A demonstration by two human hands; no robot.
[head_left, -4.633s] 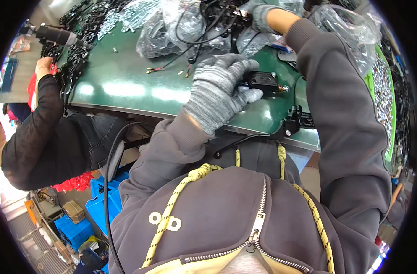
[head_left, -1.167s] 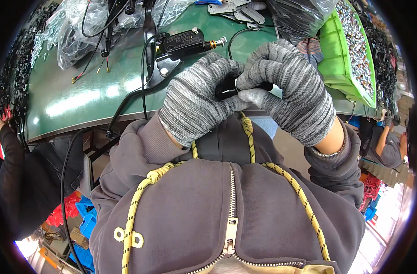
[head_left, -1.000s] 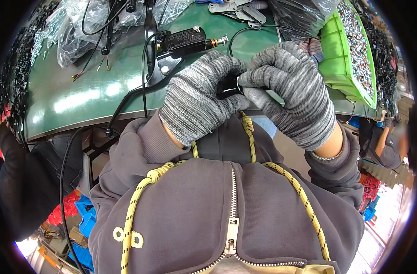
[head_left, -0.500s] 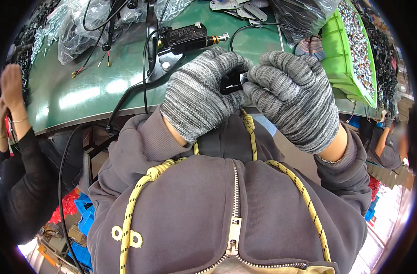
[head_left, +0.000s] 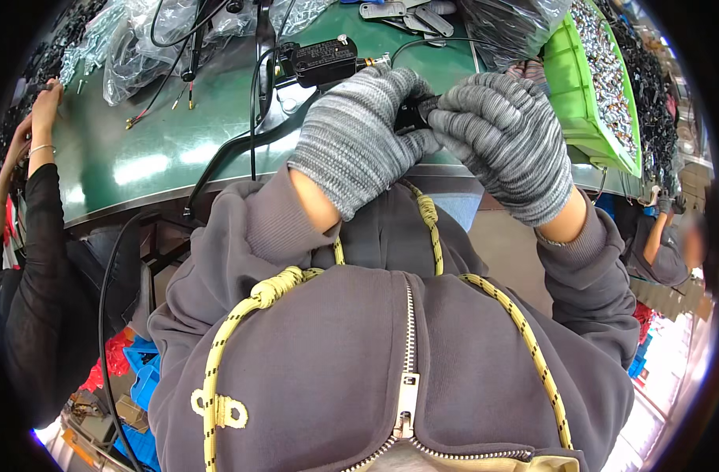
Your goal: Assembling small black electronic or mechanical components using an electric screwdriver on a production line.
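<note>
Both my hands wear grey striped knit gloves and meet above the near edge of the green table (head_left: 218, 130). My left hand (head_left: 359, 138) is closed around a small black part (head_left: 409, 117), its thumb and fingers on either side. My right hand (head_left: 505, 145) has its fingertips pinched together at the right end of that part. The gloves hide most of the part, and what my right fingers grip is hidden. Just beyond my left hand sits a black box-shaped device (head_left: 322, 61) with a label and a brass-coloured fitting, by a black metal bracket.
On the right stands a green bin (head_left: 560, 82) of small metal pieces. Flat grey metal plates (head_left: 422, 17) and a dark plastic bag (head_left: 513, 27) lie at the back. Clear plastic bags (head_left: 131, 59), screws (head_left: 92, 47) and black cables occupy the left. Another person's hands (head_left: 46, 106) are at far left.
My hands have moved slightly away from me with the black part between them, the right fingertips staying at its end. At left, the other person's hands have come forward to the table.
</note>
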